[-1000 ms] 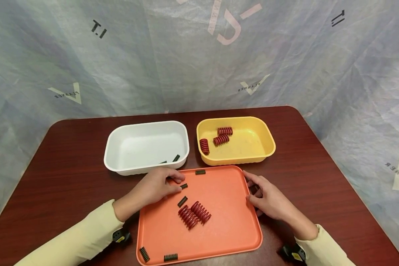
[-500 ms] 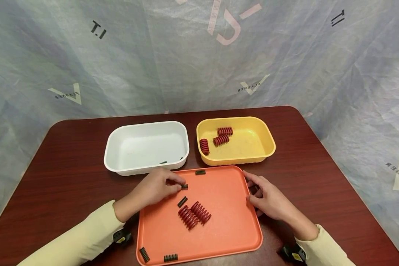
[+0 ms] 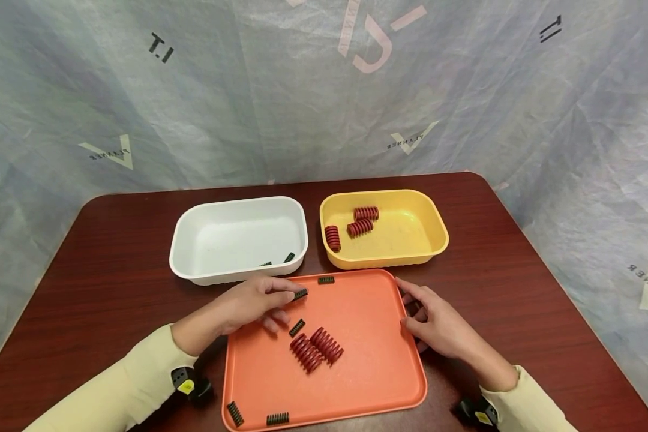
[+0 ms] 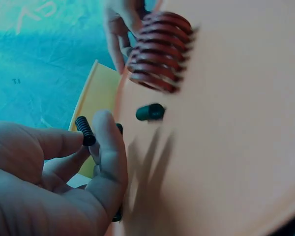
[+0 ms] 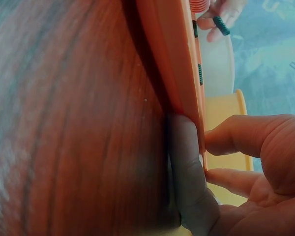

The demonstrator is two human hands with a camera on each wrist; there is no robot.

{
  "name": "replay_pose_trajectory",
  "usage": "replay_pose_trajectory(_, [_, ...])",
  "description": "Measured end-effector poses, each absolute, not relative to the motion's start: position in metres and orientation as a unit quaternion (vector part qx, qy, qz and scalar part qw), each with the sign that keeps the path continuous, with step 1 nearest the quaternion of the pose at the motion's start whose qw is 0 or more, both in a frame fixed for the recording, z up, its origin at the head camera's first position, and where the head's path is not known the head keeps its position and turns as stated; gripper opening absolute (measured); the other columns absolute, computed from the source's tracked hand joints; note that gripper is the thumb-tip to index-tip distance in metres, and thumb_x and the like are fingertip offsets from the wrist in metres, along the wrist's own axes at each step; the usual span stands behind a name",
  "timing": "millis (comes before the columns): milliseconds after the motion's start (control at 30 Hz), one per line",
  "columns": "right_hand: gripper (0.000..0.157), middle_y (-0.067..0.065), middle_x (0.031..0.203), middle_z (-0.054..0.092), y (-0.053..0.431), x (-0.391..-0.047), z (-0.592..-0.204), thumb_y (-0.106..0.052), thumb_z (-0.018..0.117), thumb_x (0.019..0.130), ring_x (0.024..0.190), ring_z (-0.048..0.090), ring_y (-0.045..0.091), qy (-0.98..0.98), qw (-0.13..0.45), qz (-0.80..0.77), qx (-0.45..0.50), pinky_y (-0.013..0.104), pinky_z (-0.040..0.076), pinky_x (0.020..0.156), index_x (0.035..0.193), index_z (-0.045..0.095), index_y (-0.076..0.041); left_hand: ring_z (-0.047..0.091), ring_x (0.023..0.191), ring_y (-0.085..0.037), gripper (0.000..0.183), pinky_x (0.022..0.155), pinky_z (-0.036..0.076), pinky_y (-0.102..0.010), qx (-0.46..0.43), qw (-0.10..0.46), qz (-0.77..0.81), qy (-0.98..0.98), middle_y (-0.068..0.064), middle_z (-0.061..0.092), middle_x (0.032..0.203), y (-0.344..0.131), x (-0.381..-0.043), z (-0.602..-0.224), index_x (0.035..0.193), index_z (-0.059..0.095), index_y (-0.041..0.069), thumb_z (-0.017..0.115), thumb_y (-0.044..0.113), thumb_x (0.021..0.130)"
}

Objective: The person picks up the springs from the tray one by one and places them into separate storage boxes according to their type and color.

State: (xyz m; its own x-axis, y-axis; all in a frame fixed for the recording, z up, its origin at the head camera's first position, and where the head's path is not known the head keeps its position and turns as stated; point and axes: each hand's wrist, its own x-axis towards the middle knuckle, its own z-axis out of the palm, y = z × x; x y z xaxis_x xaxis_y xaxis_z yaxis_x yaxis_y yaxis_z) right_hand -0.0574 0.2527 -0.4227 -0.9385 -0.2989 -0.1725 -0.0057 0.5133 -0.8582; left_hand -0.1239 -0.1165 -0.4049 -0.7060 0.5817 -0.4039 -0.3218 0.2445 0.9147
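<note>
The head view is evenly bright, with glare near the far edge of the yellow bin (image 3: 394, 237). Blue-tinted, the left wrist view shows forked shadows from the left hand (image 4: 64, 194) across the orange tray (image 4: 236, 123); in the dimmer right wrist view, the table (image 5: 88, 142) seems blurred.

You are facing a crinkled, cloth-like backdrop (image 3: 302, 114). Your table (image 3: 513, 288) is showing smooth wood grain; the tray (image 3: 372, 366) is looking like matt plastic, the yellow bin (image 3: 405, 237) glossier, the springs (image 3: 305, 353) like metal.

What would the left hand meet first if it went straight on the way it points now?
Probably the dark spring by the far rim of the tray, though the left hand looks raised and could pass above it.
</note>
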Motion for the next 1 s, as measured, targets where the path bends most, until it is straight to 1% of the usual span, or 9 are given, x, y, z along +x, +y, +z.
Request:
replay_pose_trajectory(133, [0.073, 0.025, 0.124, 0.047, 0.252, -0.057, -0.422, 0.005, 0.064, 0.095, 0.076, 0.066, 0.026, 0.859, 0.15, -0.482, -0.081, 0.038, 0.059, 0.047, 0.16, 0.034, -0.005, 0.07, 0.077, -0.017, 0.037, 0.066, 0.063, -0.036, 0.086, 0.405, 0.637, 0.65, -0.019, 0.071, 0.1, -0.119, -0.124, -0.404, 0.142, 0.056, -0.005, 0.051, 0.013, 0.11])
replay_pose_trajectory(267, [0.073, 0.025, 0.124, 0.047, 0.252, -0.057, -0.423, 0.006, 0.064, 0.094, 0.075, 0.066, 0.025, 0.859, 0.149, -0.482, -0.083, 0.038, 0.059, 0.047, 0.16, 0.034, -0.005, 0.071, 0.079, -0.016, 0.035, 0.067, 0.062, -0.034, 0.084, 0.417, 0.65, 0.63, -0.023, 0.067, 0.118, -0.12, -0.124, -0.398, 0.141, 0.057, -0.003, 0.051, 0.013, 0.11])
replay_pose_trajectory(400, [0.073, 0.025, 0.123, 0.047, 0.252, -0.057, -0.423, 0.007, 0.063, 0.094, 0.075, 0.066, 0.025, 0.858, 0.148, -0.484, -0.088, 0.039, 0.059, 0.047, 0.16, 0.034, -0.005, 0.07, 0.081, -0.015, 0.038, 0.068, 0.062, -0.031, 0.089, 0.42, 0.661, 0.615, -0.02, 0.063, 0.126, -0.123, -0.126, -0.39, 0.144, 0.054, -0.003, 0.052, 0.014, 0.109])
replay_pose_trajectory(433, [0.073, 0.025, 0.123, 0.047, 0.252, -0.057, -0.423, 0.007, 0.063, 0.094, 0.075, 0.066, 0.025, 0.857, 0.148, -0.485, -0.088, 0.039, 0.059, 0.047, 0.16, 0.034, -0.005, 0.07, 0.081, -0.014, 0.039, 0.068, 0.061, -0.03, 0.093, 0.42, 0.662, 0.613, -0.018, 0.063, 0.127, -0.124, -0.127, -0.387, 0.145, 0.052, -0.003, 0.052, 0.014, 0.11])
replay_pose_trajectory(600, [0.073, 0.025, 0.123, 0.047, 0.253, -0.057, -0.423, 0.007, 0.064, 0.094, 0.075, 0.066, 0.025, 0.857, 0.148, -0.486, -0.089, 0.039, 0.059, 0.047, 0.16, 0.034, -0.004, 0.068, 0.081, -0.01, 0.04, 0.064, 0.057, -0.023, 0.095, 0.407, 0.672, 0.612, -0.006, 0.064, 0.114, -0.129, -0.133, -0.373, 0.145, 0.05, -0.004, 0.052, 0.014, 0.109])
replay_pose_trajectory(733, [0.073, 0.025, 0.122, 0.048, 0.252, -0.057, -0.424, 0.007, 0.063, 0.094, 0.074, 0.066, 0.024, 0.859, 0.144, -0.483, -0.093, 0.038, 0.059, 0.046, 0.16, 0.034, -0.004, 0.066, 0.08, -0.01, 0.038, 0.061, 0.052, -0.021, 0.091, 0.391, 0.678, 0.615, 0.002, 0.068, 0.113, -0.134, -0.14, -0.363, 0.143, 0.052, -0.002, 0.053, 0.016, 0.109])
replay_pose_trajectory(833, [0.073, 0.025, 0.122, 0.048, 0.252, -0.057, -0.424, 0.007, 0.063, 0.094, 0.074, 0.066, 0.024, 0.859, 0.142, -0.483, -0.094, 0.039, 0.059, 0.046, 0.16, 0.034, -0.004, 0.064, 0.08, -0.01, 0.035, 0.062, 0.051, -0.021, 0.092, 0.379, 0.679, 0.622, 0.003, 0.07, 0.11, -0.138, -0.146, -0.357, 0.14, 0.055, 0.0, 0.053, 0.017, 0.109])
replay_pose_trajectory(900, [0.073, 0.025, 0.121, 0.048, 0.252, -0.057, -0.425, 0.008, 0.064, 0.094, 0.073, 0.066, 0.023, 0.858, 0.141, -0.485, -0.094, 0.039, 0.059, 0.046, 0.16, 0.035, -0.004, 0.066, 0.082, -0.011, 0.032, 0.065, 0.054, -0.023, 0.09, 0.37, 0.68, 0.627, 0.001, 0.069, 0.106, -0.141, -0.151, -0.355, 0.138, 0.057, 0.002, 0.053, 0.016, 0.109])
replay_pose_trajectory(1000, [0.073, 0.024, 0.121, 0.048, 0.252, -0.056, -0.425, 0.007, 0.064, 0.094, 0.074, 0.066, 0.023, 0.857, 0.14, -0.487, -0.094, 0.039, 0.059, 0.046, 0.16, 0.035, -0.004, 0.069, 0.09, -0.013, 0.031, 0.073, 0.058, -0.026, 0.085, 0.358, 0.685, 0.629, -0.001, 0.07, 0.111, -0.145, -0.157, -0.353, 0.136, 0.059, 0.003, 0.054, 0.016, 0.109])
